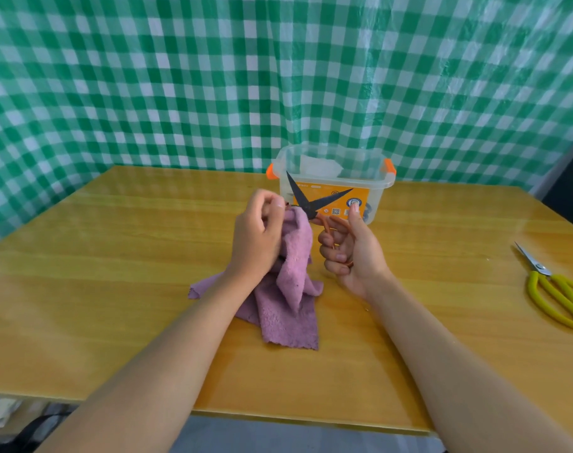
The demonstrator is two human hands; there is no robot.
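Cloth [291, 308], scissors [306, 204], clear box [376, 188] close behind

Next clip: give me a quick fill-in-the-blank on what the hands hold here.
The right hand holds scissors whose blades stand ____.
The left hand grips a ____ cloth.
The spare scissors on the table have ____ handles.
The clear box has ____ latches.
Missing: open; purple; yellow; orange.
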